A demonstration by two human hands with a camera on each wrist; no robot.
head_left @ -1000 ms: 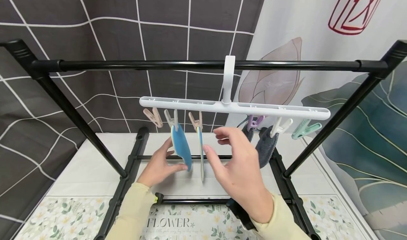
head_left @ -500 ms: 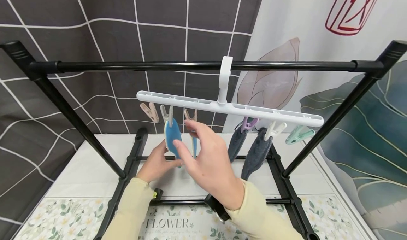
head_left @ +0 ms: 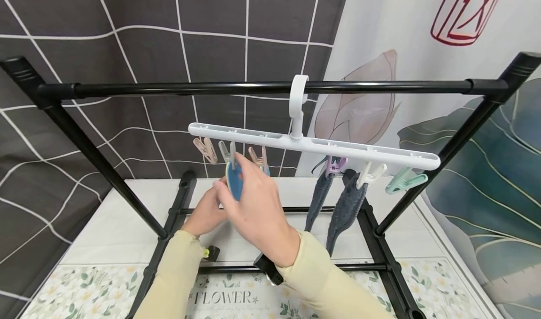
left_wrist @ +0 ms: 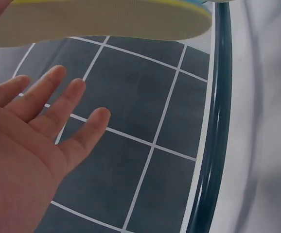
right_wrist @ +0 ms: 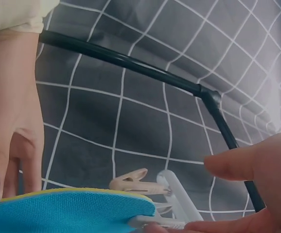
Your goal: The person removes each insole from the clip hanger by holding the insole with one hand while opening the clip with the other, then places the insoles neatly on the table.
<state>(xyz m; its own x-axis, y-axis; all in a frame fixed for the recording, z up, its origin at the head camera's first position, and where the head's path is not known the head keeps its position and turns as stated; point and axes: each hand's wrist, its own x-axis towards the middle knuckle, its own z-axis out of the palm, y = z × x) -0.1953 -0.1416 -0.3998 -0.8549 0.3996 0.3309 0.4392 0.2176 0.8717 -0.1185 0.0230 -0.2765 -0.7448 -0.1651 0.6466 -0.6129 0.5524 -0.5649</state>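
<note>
From a white clip hanger (head_left: 313, 144) hangs a blue insole (head_left: 234, 180) with a yellow edge, held at its top by a pale grey clothespin (head_left: 227, 153). My left hand (head_left: 206, 212) is at the insole's left side. In the left wrist view its fingers are spread and straight below the insole's beige underside (left_wrist: 106, 22). My right hand (head_left: 258, 213) crosses in front, fingertips at the grey clothespin. The right wrist view shows its thumb (right_wrist: 228, 165) standing apart from the clip (right_wrist: 160, 222). A second insole behind this hand is mostly hidden, under a beige clothespin (head_left: 259, 157).
The hanger hooks over a black rack bar (head_left: 190, 89). Two dark grey fabric pieces (head_left: 344, 208) hang at right from purple and white clips, beside a spare green clothespin (head_left: 405, 180). Another beige clothespin (head_left: 205, 150) hangs at left. Below is a floral mat (head_left: 88, 286).
My right hand has moved left, past the second insole, to the first insole's clothespin. My left hand has stayed near the blue insole. The hanger has tilted, its right end lower.
</note>
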